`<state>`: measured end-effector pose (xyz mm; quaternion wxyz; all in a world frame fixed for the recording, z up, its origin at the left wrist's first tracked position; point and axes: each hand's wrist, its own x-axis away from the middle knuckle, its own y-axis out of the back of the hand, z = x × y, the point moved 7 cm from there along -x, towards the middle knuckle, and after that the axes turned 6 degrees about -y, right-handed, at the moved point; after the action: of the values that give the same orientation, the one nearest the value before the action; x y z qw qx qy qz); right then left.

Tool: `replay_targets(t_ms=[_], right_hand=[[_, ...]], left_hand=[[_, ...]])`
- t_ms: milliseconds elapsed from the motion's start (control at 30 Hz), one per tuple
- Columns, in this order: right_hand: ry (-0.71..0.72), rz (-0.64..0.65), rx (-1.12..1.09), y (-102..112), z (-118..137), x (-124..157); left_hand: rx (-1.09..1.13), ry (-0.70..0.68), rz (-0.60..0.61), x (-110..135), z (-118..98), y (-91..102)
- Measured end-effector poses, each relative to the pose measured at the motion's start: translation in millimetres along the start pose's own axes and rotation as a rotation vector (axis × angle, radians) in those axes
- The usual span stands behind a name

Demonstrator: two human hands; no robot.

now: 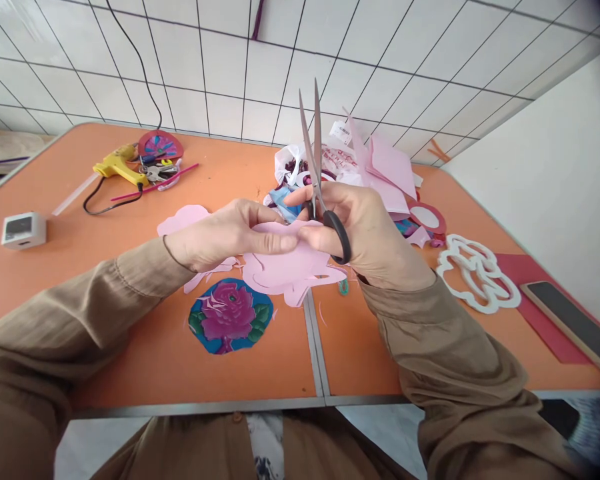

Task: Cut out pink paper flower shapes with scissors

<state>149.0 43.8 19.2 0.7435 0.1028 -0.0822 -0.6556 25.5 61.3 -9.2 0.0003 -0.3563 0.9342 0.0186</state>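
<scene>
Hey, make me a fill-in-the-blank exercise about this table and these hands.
The right hand holds scissors with ____ handles.
The left hand grips a cutout sheet coloured ____.
On the table lies a glue gun with a ____ body.
The wall behind is covered in white ____.

Missing words: black; pink; yellow; tiles.

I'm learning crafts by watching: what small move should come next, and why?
Perhaps lower the scissors toward the pink sheet: the right hand holds them with blades parted and pointing up, off the sheet, while the left hand pinches it.
</scene>
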Motion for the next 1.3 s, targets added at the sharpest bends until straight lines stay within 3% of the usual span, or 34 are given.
replay_targets(t_ms=[200, 433, 700, 967, 1300], right_hand=[[-0.038, 0.031, -0.012, -4, -3, 0], [-0.007, 0.038, -0.001, 4, -3, -1], [0.03, 0.036, 0.019, 5, 1, 4], [0.062, 0.031, 0.014, 11, 5, 5], [0.06, 0.002, 0.033, 14, 3, 3]], left_hand=[[-0.028, 0.022, -0.069, -1, 5, 2.1], [-0.236, -0.052, -0.102, 3, -8, 4.9], [-0.292, -0.062, -0.112, 7, -14, 0.9], [-0.039, -0.016, -0.136, 5, -3, 4.9], [-0.009, -0.024, -0.121, 6, -5, 3.2]])
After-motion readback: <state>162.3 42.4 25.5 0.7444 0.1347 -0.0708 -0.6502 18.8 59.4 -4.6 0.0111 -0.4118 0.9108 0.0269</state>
